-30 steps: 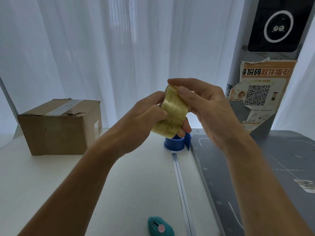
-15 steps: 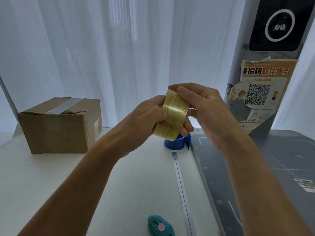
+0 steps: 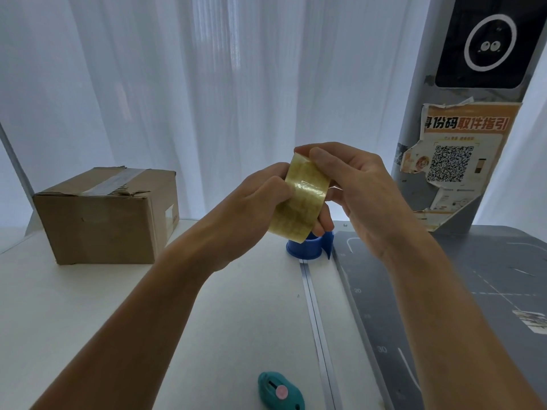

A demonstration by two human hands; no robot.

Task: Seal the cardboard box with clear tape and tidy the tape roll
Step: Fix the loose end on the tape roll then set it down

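You hold the yellowish clear tape roll [image 3: 299, 199] at chest height, left hand [image 3: 254, 208] wrapped around it in a firm grip, right hand [image 3: 352, 184] pinching its top edge, probably hunting the loose end. The taped brown cardboard box [image 3: 106, 214] sits far left on the white worktop [image 3: 74, 306].
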